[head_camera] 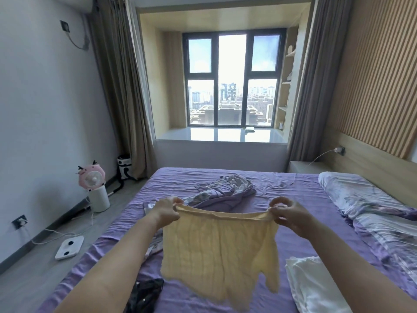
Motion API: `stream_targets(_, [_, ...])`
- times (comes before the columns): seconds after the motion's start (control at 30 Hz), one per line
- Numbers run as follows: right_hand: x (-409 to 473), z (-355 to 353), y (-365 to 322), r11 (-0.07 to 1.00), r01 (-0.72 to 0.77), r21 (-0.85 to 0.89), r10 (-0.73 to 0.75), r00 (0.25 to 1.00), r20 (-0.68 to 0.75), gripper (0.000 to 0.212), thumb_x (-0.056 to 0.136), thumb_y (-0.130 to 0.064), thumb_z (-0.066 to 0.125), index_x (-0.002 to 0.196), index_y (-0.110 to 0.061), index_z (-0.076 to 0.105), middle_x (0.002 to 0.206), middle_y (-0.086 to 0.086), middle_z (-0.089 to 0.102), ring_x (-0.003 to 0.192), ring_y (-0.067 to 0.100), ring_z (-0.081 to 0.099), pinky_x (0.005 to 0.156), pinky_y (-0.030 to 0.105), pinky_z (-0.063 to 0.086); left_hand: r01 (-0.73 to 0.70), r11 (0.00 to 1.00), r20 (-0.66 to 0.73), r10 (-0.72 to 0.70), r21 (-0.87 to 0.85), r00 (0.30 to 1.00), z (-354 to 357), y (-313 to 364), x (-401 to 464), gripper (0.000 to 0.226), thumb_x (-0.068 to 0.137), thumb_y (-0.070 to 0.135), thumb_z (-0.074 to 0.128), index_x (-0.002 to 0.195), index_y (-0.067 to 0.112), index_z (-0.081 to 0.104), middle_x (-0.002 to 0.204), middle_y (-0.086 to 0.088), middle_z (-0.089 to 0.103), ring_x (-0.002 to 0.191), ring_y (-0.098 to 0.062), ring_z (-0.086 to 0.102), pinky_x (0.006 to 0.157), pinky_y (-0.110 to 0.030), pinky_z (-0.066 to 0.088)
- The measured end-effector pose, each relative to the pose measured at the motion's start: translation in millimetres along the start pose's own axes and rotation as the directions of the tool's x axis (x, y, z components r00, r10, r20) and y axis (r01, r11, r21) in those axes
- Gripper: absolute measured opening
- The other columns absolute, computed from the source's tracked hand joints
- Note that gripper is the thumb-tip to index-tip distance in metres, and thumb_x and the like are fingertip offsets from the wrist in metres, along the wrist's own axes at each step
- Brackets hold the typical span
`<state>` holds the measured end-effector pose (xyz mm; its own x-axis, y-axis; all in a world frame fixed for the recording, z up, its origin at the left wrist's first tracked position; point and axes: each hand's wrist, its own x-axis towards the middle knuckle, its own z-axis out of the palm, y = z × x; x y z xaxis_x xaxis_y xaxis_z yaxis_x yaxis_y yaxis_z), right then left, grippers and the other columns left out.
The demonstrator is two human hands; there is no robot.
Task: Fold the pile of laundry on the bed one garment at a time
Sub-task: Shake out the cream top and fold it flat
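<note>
The bed [293, 199], spread with a purple sheet, fills the lower half of the view. On it, well apart from one another, lie a crumpled floral-and-purple garment [223, 188] towards the far side, a white folded piece [316, 288] at the near right, and a dark garment [144, 292] at the near left edge.

Above the sheet a pale yellow garment [221, 251] is held up in the air, stretched by its upper band and hanging free below, clear of the bed. It appears to be a thin, ribbed, light fabric; it is judged soft and limp, with no stiffness of its own, so it will sag wherever it is not supported. The two ends of the band are judged the best holding points, since the cloth hangs flat from them.

The left hand [165, 210] pinches the left end of the band with curled fingers; the right hand [291, 213] pinches the right end likewise.
</note>
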<state>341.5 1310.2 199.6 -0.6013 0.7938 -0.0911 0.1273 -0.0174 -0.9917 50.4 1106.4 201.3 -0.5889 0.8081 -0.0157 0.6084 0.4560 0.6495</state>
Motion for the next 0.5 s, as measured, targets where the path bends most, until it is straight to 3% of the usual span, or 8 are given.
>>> stream_targets(0.03, [1,2,-1,0.962,0.075,-0.263,-0.082,0.996,-0.017,0.019,0.081,0.011,0.057,0.08,-0.007,0.062,0.069,0.009,0.055,0.06,0.018,0.053,0.059,0.027,0.045,-0.021,1.0,-0.009,0.021,0.012,1.0,1,-1,2,0.03,0.081,0.003,0.059,0.108,0.013,0.065,0.091,-0.007,0.062,0.078,-0.02,0.06,0.066,-0.029,0.053])
stream_targets(0.07, [2,4,-1,0.843,0.146,-0.517,-0.177,0.984,-0.01,0.017,0.078,0.009,0.058,0.08,-0.007,0.064,0.067,0.007,0.056,0.06,0.018,0.053,0.06,0.027,0.045,-0.031,1.0,-0.028,0.031,0.004,0.999,2,-1,3,0.023,0.083,0.006,0.062,0.105,0.012,0.067,0.09,-0.007,0.062,0.077,-0.021,0.061,0.065,-0.031,0.056])
stream_targets(0.13, [2,6,-3,0.627,0.225,-0.746,-0.268,0.961,0.065,0.016,0.079,0.0,0.06,0.086,-0.011,0.069,0.069,0.001,0.058,0.063,0.016,0.054,0.062,0.023,0.043,-0.035,0.999,-0.099,0.035,0.002,0.994,2,-2,5,0.014,0.086,0.013,0.066,0.099,0.009,0.068,0.087,-0.008,0.062,0.078,-0.027,0.063,0.066,-0.037,0.057])
stream_targets(0.27, [-2,1,-2,0.519,0.34,-0.784,-0.261,0.937,0.233,0.014,0.082,-0.023,0.071,0.096,-0.019,0.071,0.072,-0.015,0.055,0.075,0.012,0.054,0.063,0.013,0.037,0.03,0.999,-0.233,-0.033,-0.017,0.972,-7,-11,11,0.011,0.086,0.014,0.064,0.091,0.005,0.066,0.093,-0.016,0.068,0.092,-0.033,0.063,0.076,-0.041,0.055])
stream_targets(0.37, [-3,0,1,0.444,0.396,-0.803,-0.241,0.917,0.319,0.037,0.074,-0.035,0.079,0.106,-0.025,0.066,0.087,-0.01,0.054,0.08,0.013,0.053,0.075,0.022,0.043,0.071,0.995,-0.252,-0.086,-0.065,0.964,-17,-19,13,0.01,0.083,0.015,0.07,0.082,0.007,0.064,0.087,-0.015,0.068,0.085,-0.032,0.064,0.071,-0.034,0.049])
stream_targets(0.5, [-2,9,4,0.461,0.395,-0.795,-0.36,0.902,0.239,0.013,0.082,-0.029,0.072,0.085,-0.017,0.07,0.075,-0.001,0.063,0.077,0.02,0.057,0.075,0.034,0.045,0.064,0.993,-0.219,-0.084,-0.095,0.972,-21,-24,14,0.019,0.076,0.017,0.078,0.072,0.013,0.06,0.071,-0.003,0.061,0.071,-0.021,0.055,0.068,-0.031,0.043])
